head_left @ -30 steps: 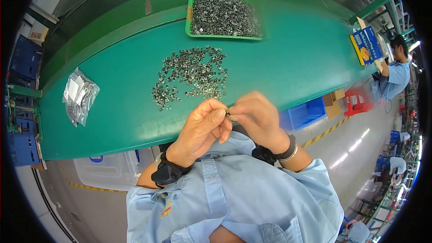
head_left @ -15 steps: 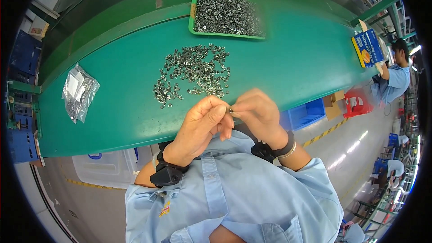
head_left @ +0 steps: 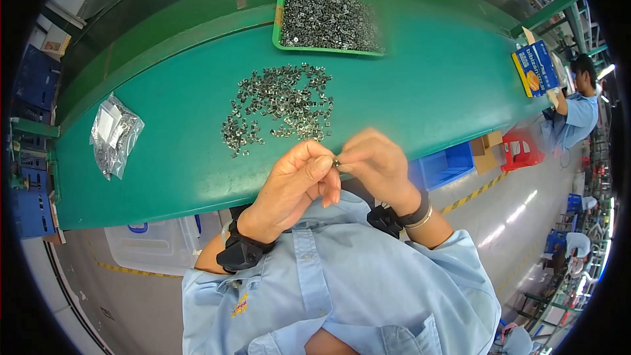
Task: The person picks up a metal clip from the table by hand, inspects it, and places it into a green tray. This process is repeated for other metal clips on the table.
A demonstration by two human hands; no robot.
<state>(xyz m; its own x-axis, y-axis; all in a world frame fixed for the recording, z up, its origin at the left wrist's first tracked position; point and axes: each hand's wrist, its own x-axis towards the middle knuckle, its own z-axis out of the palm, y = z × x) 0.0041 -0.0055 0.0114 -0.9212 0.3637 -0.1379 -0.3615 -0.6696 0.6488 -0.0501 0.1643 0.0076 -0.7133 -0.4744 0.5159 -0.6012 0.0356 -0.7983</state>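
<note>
Close in front of my chest, at the near edge of the green table, both hands meet fingertip to fingertip. My left hand is closed, thumb and forefinger pinching a small shiny metal part. From the other side my right hand pinches the same part; its fingers are slightly blurred. Most of the part is covered by fingertips, so its exact shape does not show. Just beyond my hands lies a loose pile of small metal clips, spread over the tabletop.
A green tray full of similar metal pieces stands at the back. On the left lies a clear plastic bag of parts. At right are a blue-yellow box, a blue bin, a red stool and a seated person.
My hands stay pinched together at nearly the same spot. The pile and tray appear shifted very slightly left in the picture.
</note>
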